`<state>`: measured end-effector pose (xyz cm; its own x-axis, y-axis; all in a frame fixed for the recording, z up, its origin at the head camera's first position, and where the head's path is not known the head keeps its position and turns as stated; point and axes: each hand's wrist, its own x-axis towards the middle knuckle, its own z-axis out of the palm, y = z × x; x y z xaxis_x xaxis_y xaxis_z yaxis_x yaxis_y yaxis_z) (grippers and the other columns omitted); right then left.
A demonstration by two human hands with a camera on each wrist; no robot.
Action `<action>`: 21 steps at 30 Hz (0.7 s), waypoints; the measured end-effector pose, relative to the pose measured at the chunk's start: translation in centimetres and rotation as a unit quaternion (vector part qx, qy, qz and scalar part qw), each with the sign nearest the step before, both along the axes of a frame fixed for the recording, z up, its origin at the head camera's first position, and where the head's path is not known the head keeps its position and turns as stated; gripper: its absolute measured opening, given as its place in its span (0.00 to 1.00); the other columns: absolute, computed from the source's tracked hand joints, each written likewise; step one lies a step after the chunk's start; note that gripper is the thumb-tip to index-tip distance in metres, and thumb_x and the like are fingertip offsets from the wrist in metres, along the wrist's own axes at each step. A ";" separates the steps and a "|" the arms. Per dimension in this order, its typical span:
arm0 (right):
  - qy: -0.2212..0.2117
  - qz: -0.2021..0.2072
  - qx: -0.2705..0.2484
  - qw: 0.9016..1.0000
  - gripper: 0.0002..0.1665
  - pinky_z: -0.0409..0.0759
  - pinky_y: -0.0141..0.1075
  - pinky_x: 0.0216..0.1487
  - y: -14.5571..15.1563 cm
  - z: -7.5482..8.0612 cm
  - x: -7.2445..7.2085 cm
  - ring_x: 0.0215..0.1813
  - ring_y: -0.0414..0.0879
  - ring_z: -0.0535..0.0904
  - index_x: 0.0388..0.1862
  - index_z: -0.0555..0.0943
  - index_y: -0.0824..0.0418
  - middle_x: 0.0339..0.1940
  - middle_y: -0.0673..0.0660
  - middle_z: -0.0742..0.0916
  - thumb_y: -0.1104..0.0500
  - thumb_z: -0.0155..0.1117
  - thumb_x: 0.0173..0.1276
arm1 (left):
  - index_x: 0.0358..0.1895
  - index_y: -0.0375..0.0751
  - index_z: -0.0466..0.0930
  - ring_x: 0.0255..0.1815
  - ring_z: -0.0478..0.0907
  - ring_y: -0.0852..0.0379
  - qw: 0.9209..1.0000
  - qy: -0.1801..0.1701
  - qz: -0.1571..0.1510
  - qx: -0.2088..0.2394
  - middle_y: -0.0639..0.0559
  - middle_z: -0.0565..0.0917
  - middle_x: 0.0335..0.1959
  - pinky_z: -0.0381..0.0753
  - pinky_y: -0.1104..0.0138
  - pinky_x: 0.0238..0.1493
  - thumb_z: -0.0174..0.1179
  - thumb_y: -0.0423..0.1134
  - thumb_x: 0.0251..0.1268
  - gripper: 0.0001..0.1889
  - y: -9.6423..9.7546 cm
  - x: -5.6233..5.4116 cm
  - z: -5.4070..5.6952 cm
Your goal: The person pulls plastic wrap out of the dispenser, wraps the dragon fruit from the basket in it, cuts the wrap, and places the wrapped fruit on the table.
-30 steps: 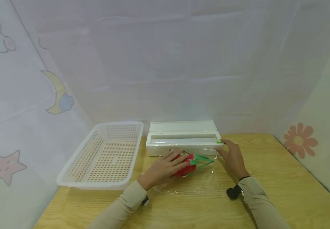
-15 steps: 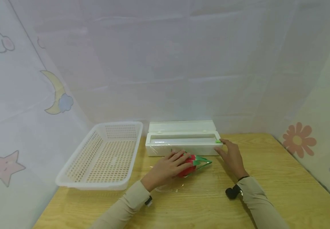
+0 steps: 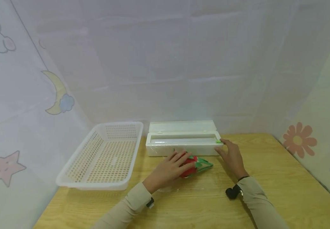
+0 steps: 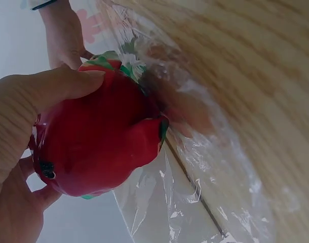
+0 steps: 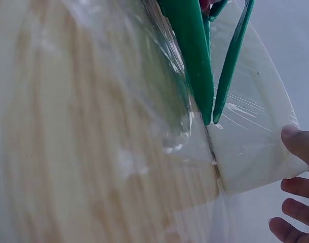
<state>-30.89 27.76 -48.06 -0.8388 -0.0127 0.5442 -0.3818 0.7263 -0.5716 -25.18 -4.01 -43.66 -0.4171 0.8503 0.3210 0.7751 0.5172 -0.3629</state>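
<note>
A red dragon fruit with long green scales lies just in front of a white cling film dispenser. My left hand grips the fruit's left end, its thumb pressed on the red skin in the left wrist view. Clear cling film hangs from the box and spreads under and around the fruit. At the dispenser's right end my right hand holds the corner, with a finger beside the green slider and the thumb on the front face. In the right wrist view the green scale tips point at the film-covered box.
A white perforated basket stands on the wooden table left of the dispenser. The dispenser's lid is raised at the back, near the hanging backdrop. A patterned sheet borders the table on the left and right.
My left hand has shifted slightly right with the dragon fruit, which has turned so that its green tips sit a little lower. The right hand has stayed at the dispenser's end.
</note>
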 end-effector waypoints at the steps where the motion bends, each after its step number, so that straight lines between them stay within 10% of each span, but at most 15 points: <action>1: 0.000 0.001 0.000 1.000 0.30 0.69 0.65 0.60 0.0 0.0 0.0 0.60 0.71 0.73 0.64 0.74 0.74 0.59 0.75 0.80 0.59 0.69 0.68 | 0.75 0.54 0.64 0.77 0.58 0.46 1.000 0.004 0.001 0.005 0.46 0.62 0.77 0.61 0.53 0.74 0.71 0.54 0.60 0.40 0.0 0.0 0.0; 21: -0.013 0.018 -0.047 0.999 0.33 0.68 0.66 0.60 -0.4 0.2 0.1 0.62 0.72 0.72 0.66 0.71 0.75 0.62 0.76 0.78 0.57 0.68 0.70 | 0.77 0.54 0.59 0.73 0.64 0.46 0.999 -0.025 0.024 0.040 0.43 0.68 0.72 0.67 0.52 0.69 0.72 0.65 0.50 0.51 0.4 0.0 -0.4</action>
